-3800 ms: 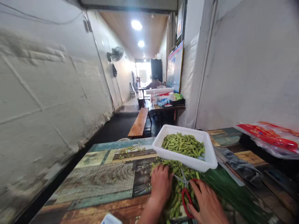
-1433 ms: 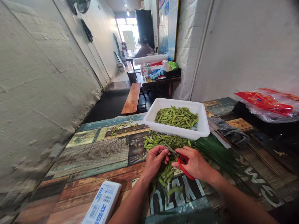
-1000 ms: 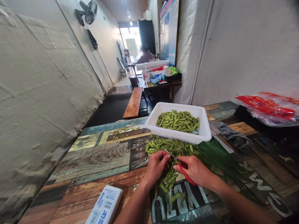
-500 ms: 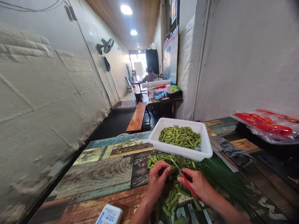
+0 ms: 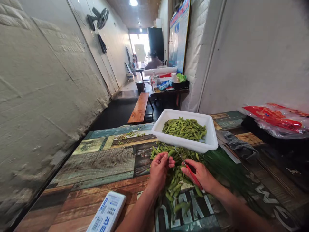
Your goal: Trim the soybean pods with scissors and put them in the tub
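My left hand (image 5: 158, 170) pinches a green edamame pod (image 5: 171, 152) between thumb and fingertips, over a loose heap of pods (image 5: 175, 187) on the table. Red-handled scissors (image 5: 193, 178) are gripped in my right hand (image 5: 202, 175), their blades pointing up and left towards the held pod. Whether the blades touch it, I cannot tell. Just beyond both hands stands a white plastic tub (image 5: 210, 143), with many pods (image 5: 184, 129) inside.
Long green stalks (image 5: 224, 170) lie right of my right hand. Farther right are a grey cloth (image 5: 238, 145) and a red plastic package (image 5: 272, 117). A white box (image 5: 107, 212) lies front left. Beyond the table stand a wooden bench (image 5: 140, 108) and a seated person (image 5: 154, 61).
The camera view has tipped downward, so the scene sits higher. A pod now shows clearly in my left fingertips. The scissors remain in my right hand.
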Available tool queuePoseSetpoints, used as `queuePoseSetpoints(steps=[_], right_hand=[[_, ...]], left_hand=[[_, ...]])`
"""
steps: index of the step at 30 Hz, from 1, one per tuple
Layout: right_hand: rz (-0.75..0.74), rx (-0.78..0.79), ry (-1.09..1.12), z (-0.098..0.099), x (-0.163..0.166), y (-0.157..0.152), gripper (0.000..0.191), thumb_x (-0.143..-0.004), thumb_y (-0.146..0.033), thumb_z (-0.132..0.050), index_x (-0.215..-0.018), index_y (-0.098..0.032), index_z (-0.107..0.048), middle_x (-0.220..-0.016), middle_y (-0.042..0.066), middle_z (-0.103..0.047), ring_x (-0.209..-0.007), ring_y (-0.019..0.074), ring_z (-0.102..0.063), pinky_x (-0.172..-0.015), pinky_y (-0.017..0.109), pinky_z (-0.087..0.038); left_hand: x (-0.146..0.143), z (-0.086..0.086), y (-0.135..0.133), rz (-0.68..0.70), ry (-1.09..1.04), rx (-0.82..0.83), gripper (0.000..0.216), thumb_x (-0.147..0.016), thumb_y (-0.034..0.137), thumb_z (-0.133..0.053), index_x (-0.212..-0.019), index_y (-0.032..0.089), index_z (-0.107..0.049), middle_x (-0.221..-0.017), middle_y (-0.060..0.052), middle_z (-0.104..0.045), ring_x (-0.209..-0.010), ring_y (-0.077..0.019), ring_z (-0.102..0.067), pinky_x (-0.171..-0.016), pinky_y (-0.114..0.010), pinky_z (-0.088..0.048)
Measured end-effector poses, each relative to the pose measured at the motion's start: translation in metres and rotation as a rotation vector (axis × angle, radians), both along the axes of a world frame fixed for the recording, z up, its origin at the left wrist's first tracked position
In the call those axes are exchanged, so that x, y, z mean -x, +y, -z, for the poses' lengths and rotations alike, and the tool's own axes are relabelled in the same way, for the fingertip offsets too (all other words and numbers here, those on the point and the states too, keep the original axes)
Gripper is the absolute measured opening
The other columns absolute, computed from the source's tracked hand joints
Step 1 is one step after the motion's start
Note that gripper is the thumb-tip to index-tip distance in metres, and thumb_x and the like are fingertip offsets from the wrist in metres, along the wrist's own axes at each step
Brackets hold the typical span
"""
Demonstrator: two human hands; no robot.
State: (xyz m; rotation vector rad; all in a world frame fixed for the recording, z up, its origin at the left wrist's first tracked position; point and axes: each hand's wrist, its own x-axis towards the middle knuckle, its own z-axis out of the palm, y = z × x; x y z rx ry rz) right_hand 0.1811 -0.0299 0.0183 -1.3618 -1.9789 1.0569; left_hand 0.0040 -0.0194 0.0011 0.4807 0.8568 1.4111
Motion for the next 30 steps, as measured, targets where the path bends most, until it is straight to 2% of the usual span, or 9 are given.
queuePoseSetpoints(steps=[3,8,16,21,25,30], right_hand=[[-0.006,0.008,-0.01,-0.002,0.0,0.0,0.041,-0.087,-0.054,-0.051,-0.087,-0.014,-0.062,-0.07,-0.002,-0.056,-0.064,0.0114,-0.045,-0.059,0.021,-0.035],[-0.001,-0.008,-0.018,-0.005,0.001,-0.001,0.04,-0.086,-0.053,-0.052,-0.081,-0.015,-0.061,-0.067,-0.003,-0.053,-0.063,0.0111,-0.043,-0.057,0.021,-0.034],[-0.021,0.033,0.028,-0.005,0.002,-0.003,0.044,-0.085,-0.057,-0.052,-0.081,-0.015,-0.062,-0.069,-0.002,-0.056,-0.064,0.0116,-0.045,-0.059,0.021,-0.035],[-0.051,0.056,0.045,-0.001,0.0,-0.001,0.044,-0.087,-0.056,-0.049,-0.075,-0.015,-0.061,-0.065,-0.002,-0.052,-0.06,0.0104,-0.041,-0.055,0.021,-0.032],[-0.076,0.079,-0.021,0.004,-0.001,0.002,0.048,-0.087,-0.058,-0.047,-0.069,-0.015,-0.059,-0.059,-0.003,-0.044,-0.057,0.0096,-0.036,-0.051,0.022,-0.028],[-0.056,0.084,-0.091,0.007,-0.003,0.004,0.054,-0.084,-0.063,-0.046,-0.06,-0.016,-0.052,-0.055,-0.003,-0.038,-0.055,0.0094,-0.034,-0.048,0.022,-0.024]], left_hand=[[-0.001,0.0,-0.002,0.058,-0.009,0.006,0.056,-0.055,0.036,-0.087,-0.099,0.01,-0.062,-0.076,-0.006,-0.067,-0.066,-0.0148,-0.064,-0.063,-0.026,-0.053],[-0.004,0.0,-0.006,0.144,0.071,-0.018,0.051,-0.061,0.038,-0.083,-0.099,0.009,-0.064,-0.076,-0.007,-0.067,-0.066,-0.0147,-0.065,-0.064,-0.025,-0.054],[-0.006,-0.003,-0.01,0.211,0.278,-0.054,0.05,-0.064,0.049,-0.078,-0.091,0.009,-0.063,-0.062,-0.003,-0.063,-0.048,-0.0118,-0.057,-0.048,-0.022,-0.046],[-0.004,-0.004,-0.011,0.265,0.338,-0.058,0.049,-0.066,0.051,-0.074,-0.088,0.01,-0.06,-0.061,-0.003,-0.062,-0.049,-0.0127,-0.057,-0.047,-0.022,-0.046],[-0.002,-0.002,-0.01,0.306,0.377,-0.013,0.048,-0.064,0.052,-0.073,-0.083,0.011,-0.057,-0.061,-0.003,-0.061,-0.048,-0.0123,-0.056,-0.042,-0.02,-0.04],[0.002,-0.003,-0.007,0.337,0.425,0.001,0.046,-0.065,0.051,-0.071,-0.083,0.012,-0.054,-0.065,-0.003,-0.061,-0.051,-0.0117,-0.056,-0.043,-0.019,-0.038]])
